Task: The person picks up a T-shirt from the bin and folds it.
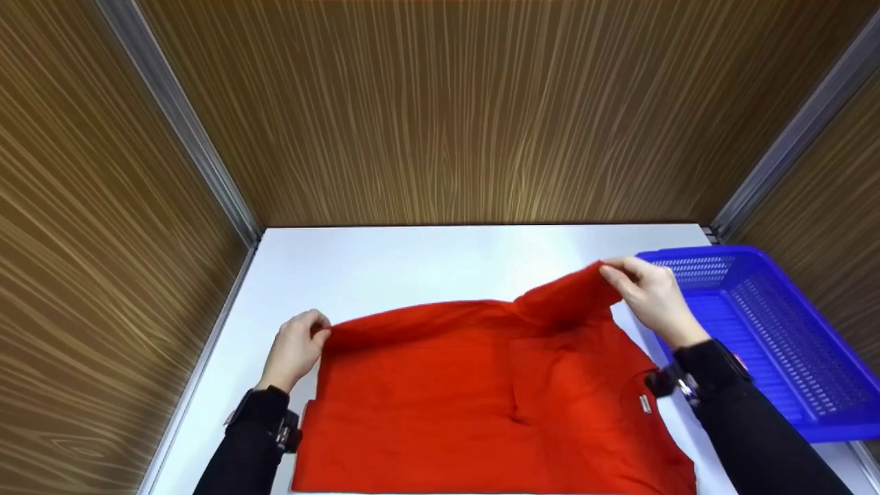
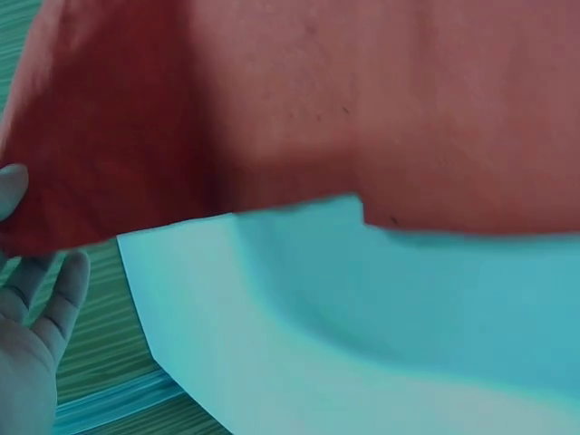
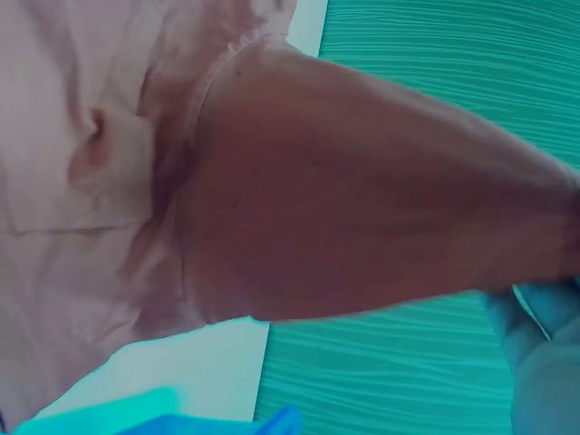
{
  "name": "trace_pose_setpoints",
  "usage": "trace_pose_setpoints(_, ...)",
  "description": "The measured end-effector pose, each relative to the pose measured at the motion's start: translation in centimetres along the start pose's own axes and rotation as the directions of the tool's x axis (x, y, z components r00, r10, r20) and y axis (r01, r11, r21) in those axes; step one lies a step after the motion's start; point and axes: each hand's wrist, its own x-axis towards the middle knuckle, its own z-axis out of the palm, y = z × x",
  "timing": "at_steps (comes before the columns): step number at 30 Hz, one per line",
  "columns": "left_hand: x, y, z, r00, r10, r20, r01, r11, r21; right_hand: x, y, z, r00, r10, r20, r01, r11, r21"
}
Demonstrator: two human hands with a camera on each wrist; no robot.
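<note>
A red shirt (image 1: 426, 405) is spread across the white table, its far edge lifted between the two hands. My left hand (image 1: 292, 349) pinches the far left corner of the cloth; in the left wrist view the thumb lies over the fabric (image 2: 136, 118) and the other fingers are beneath it. At the far right, my right hand (image 1: 656, 299) pinches the end of a short sleeve (image 1: 570, 295) and holds it up. The right wrist view shows this sleeve (image 3: 362, 199) stretched out from its seam toward the fingers. Creases run through the right part of the shirt.
A blue plastic basket (image 1: 790, 330) with perforated sides stands on the right, under the right forearm. The white tabletop (image 1: 412, 265) shows behind the shirt. Wood-grain panels (image 1: 440, 117) with metal corner strips enclose the back and both sides. A small white label (image 1: 645, 404) lies on the cloth.
</note>
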Motion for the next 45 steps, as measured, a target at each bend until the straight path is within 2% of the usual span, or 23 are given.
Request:
trace_pose_setpoints(6,-1.5,-0.6,0.2,0.997,0.033,0.07,-0.034,0.999,0.016,-3.6,0.7,-1.5,0.992,0.017,0.127,-0.032,0.993,0.115)
trace_pose_setpoints(11,-2.9,-1.0,0.7,0.992,0.088,0.084,-0.092,0.995,0.033,-7.0,1.8,-2.5,0.977,0.027,0.211,-0.065,0.982,0.176)
trace_pose_setpoints(15,-4.2,-1.6,1.2,0.984,0.128,0.122,-0.136,0.989,0.061,-10.1,2.9,-3.3,0.951,0.028,0.308,-0.097,0.973,0.211)
trace_pose_setpoints(19,-5.4,-2.4,1.6,0.973,0.163,0.162,-0.179,0.98,0.088,-13.2,4.1,-3.7,0.914,-0.009,0.406,-0.126,0.944,0.304)
trace_pose_setpoints(23,-6.3,-3.0,1.8,0.972,0.175,0.156,-0.192,0.976,0.104,-15.7,4.7,-3.9,0.896,-0.006,0.443,-0.166,0.922,0.349)
trace_pose_setpoints(27,-6.7,-3.1,1.9,0.986,0.107,0.13,-0.12,0.988,0.093,-17.3,4.5,-4.1,0.91,0.029,0.413,-0.188,0.917,0.351)
trace_pose_setpoints(29,-6.8,-3.1,1.8,0.991,0.07,0.118,-0.081,0.993,0.088,-17.8,4.4,-4.1,0.917,0.018,0.399,-0.177,0.914,0.365)
trace_pose_setpoints(31,-6.9,-3.1,1.8,0.992,0.061,0.11,-0.072,0.993,0.093,-18.3,4.4,-4.1,0.916,-0.005,0.401,-0.163,0.908,0.385)
trace_pose_setpoints(33,-7.1,-3.3,1.9,0.99,0.09,0.108,-0.101,0.989,0.111,-18.7,4.5,-3.9,0.907,-0.047,0.418,-0.142,0.902,0.409)
trace_pose_setpoints(36,-7.5,-3.7,2.1,0.978,0.165,0.13,-0.183,0.972,0.147,-19.3,5.1,-3.4,0.874,-0.099,0.476,-0.128,0.897,0.422)
trace_pose_setpoints(39,-7.8,-4.0,2.3,0.966,0.198,0.164,-0.227,0.957,0.179,-19.8,5.7,-2.7,0.841,-0.096,0.533,-0.111,0.933,0.343)
trace_pose_setpoints(40,-7.8,-4.0,2.3,0.965,0.199,0.17,-0.23,0.954,0.19,-19.9,5.8,-2.3,0.843,-0.082,0.532,-0.088,0.954,0.287)
trace_pose_setpoints(41,-7.8,-3.9,2.5,0.965,0.196,0.173,-0.23,0.952,0.201,-19.9,5.8,-1.8,0.856,-0.066,0.514,-0.056,0.974,0.218)
trace_pose_setpoints(43,-7.7,-3.6,2.9,0.966,0.204,0.159,-0.236,0.947,0.22,-19.9,5.6,-0.4,0.904,-0.053,0.425,0.031,0.998,0.06)
trace_pose_setpoints(45,-7.5,-3.1,3.5,0.961,0.242,0.134,-0.267,0.937,0.225,-19.6,4.8,1.5,0.946,-0.037,0.323,0.074,0.992,-0.103)
